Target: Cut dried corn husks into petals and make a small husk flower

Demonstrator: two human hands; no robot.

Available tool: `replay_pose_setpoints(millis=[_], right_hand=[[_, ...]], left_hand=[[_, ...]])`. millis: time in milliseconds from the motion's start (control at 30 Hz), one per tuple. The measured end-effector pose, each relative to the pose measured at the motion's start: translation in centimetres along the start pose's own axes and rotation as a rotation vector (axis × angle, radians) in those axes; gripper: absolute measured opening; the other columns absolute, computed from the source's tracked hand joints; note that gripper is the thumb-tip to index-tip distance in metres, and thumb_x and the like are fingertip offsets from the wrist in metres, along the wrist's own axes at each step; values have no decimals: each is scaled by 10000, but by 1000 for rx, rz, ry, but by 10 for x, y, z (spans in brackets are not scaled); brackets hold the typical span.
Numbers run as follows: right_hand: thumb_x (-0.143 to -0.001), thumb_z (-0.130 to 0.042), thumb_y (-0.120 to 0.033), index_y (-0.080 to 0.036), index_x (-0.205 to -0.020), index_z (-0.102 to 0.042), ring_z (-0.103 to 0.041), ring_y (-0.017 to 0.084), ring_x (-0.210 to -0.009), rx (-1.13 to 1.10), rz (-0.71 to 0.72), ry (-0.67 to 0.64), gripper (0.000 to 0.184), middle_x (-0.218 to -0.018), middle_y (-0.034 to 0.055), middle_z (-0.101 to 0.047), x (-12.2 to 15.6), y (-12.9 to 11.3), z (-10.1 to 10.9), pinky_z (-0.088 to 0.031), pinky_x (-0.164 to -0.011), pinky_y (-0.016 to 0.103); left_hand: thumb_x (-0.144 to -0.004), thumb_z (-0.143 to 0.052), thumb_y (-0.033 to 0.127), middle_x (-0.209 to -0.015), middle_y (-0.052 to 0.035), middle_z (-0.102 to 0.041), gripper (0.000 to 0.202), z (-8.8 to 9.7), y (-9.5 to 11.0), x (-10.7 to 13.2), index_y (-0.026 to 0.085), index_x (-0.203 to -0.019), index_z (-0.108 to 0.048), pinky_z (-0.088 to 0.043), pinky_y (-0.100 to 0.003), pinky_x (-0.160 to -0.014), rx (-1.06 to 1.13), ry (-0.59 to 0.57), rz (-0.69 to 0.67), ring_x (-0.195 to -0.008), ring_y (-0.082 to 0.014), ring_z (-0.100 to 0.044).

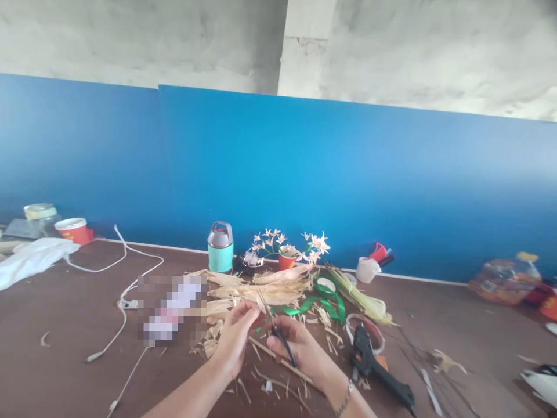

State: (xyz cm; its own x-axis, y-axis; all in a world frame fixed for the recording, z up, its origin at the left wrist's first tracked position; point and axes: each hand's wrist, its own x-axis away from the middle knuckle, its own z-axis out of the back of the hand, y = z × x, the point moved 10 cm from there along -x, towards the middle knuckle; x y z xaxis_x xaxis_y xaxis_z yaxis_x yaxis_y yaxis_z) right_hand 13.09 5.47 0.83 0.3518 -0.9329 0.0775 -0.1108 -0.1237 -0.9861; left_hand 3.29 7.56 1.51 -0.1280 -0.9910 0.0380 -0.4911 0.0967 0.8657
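L hand (239, 331): thumb + fingertips pinched together on a small pale husk bit (261, 304), thin and papery. R hand (296, 342): fingers closed around scissors (285, 347); dark handles, slim metal blades pointing up and away, tips right beside the husk bit. Blade gap: can't tell. Husk bit loc.: above table (87, 325), in front of the husks (256, 293). R wrist: metal chain (346, 399).

Matls. on table (brown, smooth, flat):
- Husks: dry, cream, long, ribbed, w/ tapered ends, in a loose heap.
- Stick (270, 352): straw-coloured, slender, passes near R hand.
- Scraps (243, 389): curled slivers, near both hands.
- Ribbon (335, 305): green, glossy, looped, R of husks.
- Stalks (363, 302): pale green, fibrous, bundled.
- Glue gun (385, 374): matte black, angular, R of R hand; clear ring (381, 334) just behind.

Rear: flask (220, 255), cylindrical, mint body, grey lid w/ handle; red cup (287, 261) w/ flowers (317, 247), pale, pointed petals, thin green stems. Backing: blue panel (278, 174), flat.
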Motion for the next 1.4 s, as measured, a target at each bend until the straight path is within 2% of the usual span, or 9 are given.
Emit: replay_pose_setpoints(millis=[267, 533, 900, 1400], right_hand=[[-615, -744, -469, -172, -844, -590, -410, 49, -465, 23, 26, -6, 406, -643, -47, -519, -3, 2, -1, -370, -448, 182], [-580, -766, -472, -167, -832, -611, -386, 43, -453, 11, 2, 30, 425, -632, -45, -528, -3, 5, 2, -347, -429, 176], [-595, -759, -467, -171, -840, -608, -366, 42, -431, 35, 35, 11, 413, -593, -56, -506, -6, 9, 3, -314, -404, 174], [-606, -759, -448, -156, -816, -596, -289, 19, -378, -4, 22, 15, 395, -501, -87, -445, -7, 8, 2, -245, -362, 165]], left_hand=[[-656, -688, 329, -652, -10, -618, 213, -4, 4, 1, 169, -611, -554, -416, -278, -666, -12, 0, -13, -623, -144, -548], [-683, -674, 316, -622, 5, -598, 189, -2, 3, 1, 174, -622, -563, -414, -277, -684, -18, -12, -20, -649, -147, -552], [-683, -667, 318, -598, 4, -589, 181, -1, 4, 1, 177, -624, -569, -423, -282, -689, -48, -7, -13, -655, -157, -560], [-717, -650, 267, -672, -12, -638, 161, -6, 2, -2, 165, -636, -555, -415, -269, -673, 36, -82, 11, -653, -137, -570]])
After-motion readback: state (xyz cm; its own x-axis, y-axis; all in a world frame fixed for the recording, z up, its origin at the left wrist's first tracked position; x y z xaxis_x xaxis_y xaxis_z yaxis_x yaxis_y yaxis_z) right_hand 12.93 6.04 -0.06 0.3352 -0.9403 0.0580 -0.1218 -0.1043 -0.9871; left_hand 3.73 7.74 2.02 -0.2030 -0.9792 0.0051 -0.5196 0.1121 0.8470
